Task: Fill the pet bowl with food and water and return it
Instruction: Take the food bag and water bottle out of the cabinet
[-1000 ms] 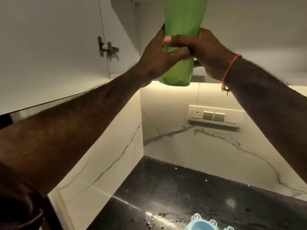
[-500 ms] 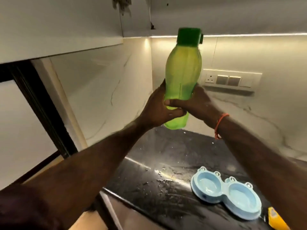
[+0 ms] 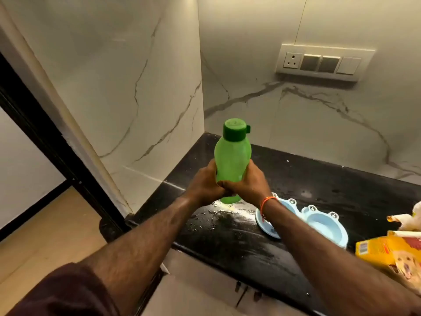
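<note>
Black stone forms the desk (image 3: pixel 319 201), wet in patches near its front edge. Left hand (image 3: pixel 205 185) and right hand (image 3: pixel 248 183) both wrap their grip round the lower half of an upright green bottle (image 3: pixel 232 160), cap (image 3: pixel 235 129) closed, above the desk. Right of it, a pale blue double pet bowl (image 3: pixel 323 224) sits on the desk, partly hidden by the right forearm; a yellow pet-food box (image 3: pixel 387 252) lies at far right.

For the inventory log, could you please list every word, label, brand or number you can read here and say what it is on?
None can be read.
Yellow pet food box: a dog picture and a small printed panel, too blurred to read.
Green bottle: no label shows.
Blue pet bowl: no text shows.
Switch panel: no markings legible.
</note>
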